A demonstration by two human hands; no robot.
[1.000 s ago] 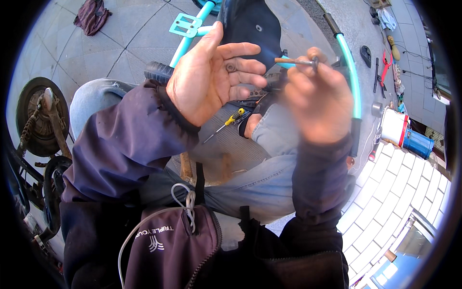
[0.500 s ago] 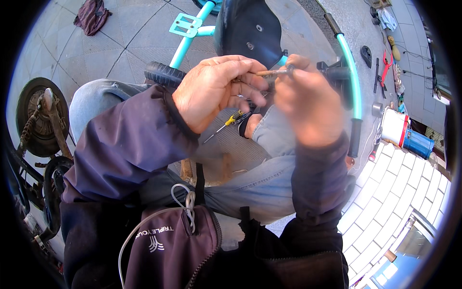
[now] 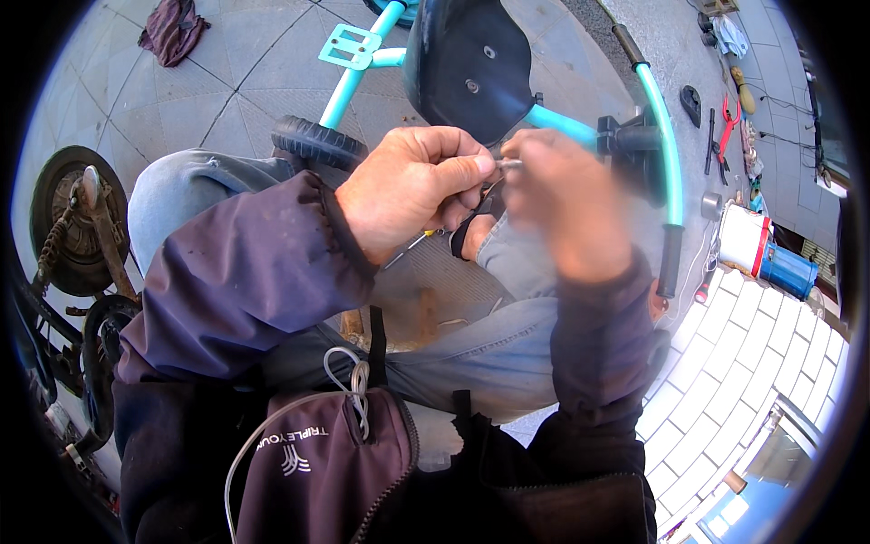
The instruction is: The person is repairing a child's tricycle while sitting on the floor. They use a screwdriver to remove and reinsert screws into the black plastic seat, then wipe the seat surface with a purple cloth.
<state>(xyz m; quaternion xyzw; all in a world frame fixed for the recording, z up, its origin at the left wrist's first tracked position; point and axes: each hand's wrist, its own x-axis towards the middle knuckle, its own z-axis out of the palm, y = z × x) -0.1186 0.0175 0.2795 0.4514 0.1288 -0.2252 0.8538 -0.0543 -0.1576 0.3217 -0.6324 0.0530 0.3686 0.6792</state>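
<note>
Now, close in front of a turquoise tubular frame (image 3: 336,102) with its moulded black plastic seat (image 3: 471,68)! Curled and blurred at the bare right hand (image 3: 573,204), closed on something; pinching, thumb to fingers, at the bare left hand (image 3: 399,189). Gripping between both sets of fingertips a small slim metal piece (image 3: 510,165), mostly hidden, tightness impossible to tell. Apparently doing fine fingertip work; calls next for a steady pinch and close alignment.

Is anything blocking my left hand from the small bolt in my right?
Nothing visible is: the left hand has its thumb right at the small bolt, which the blurred right hand holds. The black seat lies beyond both hands, not between.
</note>
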